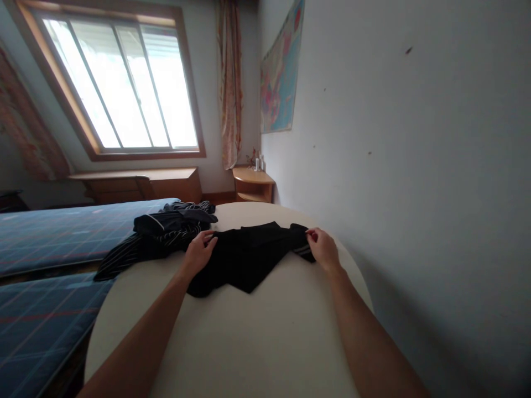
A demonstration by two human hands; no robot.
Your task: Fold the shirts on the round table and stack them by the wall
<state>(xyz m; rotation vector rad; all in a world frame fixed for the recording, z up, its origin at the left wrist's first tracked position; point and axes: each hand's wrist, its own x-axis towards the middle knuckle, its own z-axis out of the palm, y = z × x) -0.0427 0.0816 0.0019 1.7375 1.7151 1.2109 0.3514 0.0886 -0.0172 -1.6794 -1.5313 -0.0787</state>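
Observation:
A black garment point(249, 254) lies crumpled across the far part of the round, pale table point(257, 342). White stripes show near its right end. My left hand point(201, 251) pinches the garment's upper left edge between thumb and fingers. At the striped right end, my right hand point(322, 247) is closed on the cloth with its fingertips. Just left of my left hand is a pile of dark clothes point(166, 229), some with thin white stripes, partly hanging over the table's left edge.
Beds with blue plaid covers point(53, 237) adjoin the table on the left. A white wall point(415, 166) runs close along the right. Beyond the table stand a wooden corner shelf point(253, 176) and a low desk point(174, 176) under the window.

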